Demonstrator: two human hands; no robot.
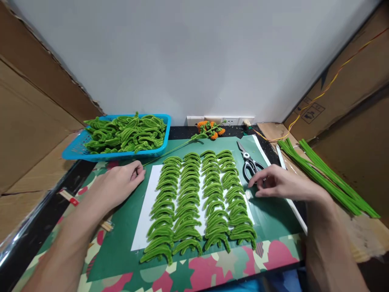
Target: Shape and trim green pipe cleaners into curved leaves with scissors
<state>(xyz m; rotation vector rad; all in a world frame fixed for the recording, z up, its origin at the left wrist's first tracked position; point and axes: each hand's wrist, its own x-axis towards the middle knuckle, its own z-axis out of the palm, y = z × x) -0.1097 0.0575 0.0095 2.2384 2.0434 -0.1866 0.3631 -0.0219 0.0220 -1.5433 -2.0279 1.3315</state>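
Note:
Several green fuzzy curved leaf pieces, bent like pipe cleaners (189, 190), lie in columns over a white paper sheet (145, 219). To the left of the sheet my left hand (129, 182) rests on the green mat (121, 243), its fingers curled in and nothing visible in them. My right hand (278, 183) is at the right of the leaf columns, with thumb and fingers loosely apart and holding nothing. Just beyond its fingers lie black-handled scissors (249, 164), blades pointing away; the hand partly covers their handles. I cannot tell whether it touches them.
A blue basket (121, 155) heaped with more green pieces stands at the back left. An orange fuzzy flower stem (209, 130) lies along the back. Bundled green stems (328, 178) are at the right. Wooden sticks (106, 225) lie under my left forearm. Cardboard walls (343, 77) flank the table.

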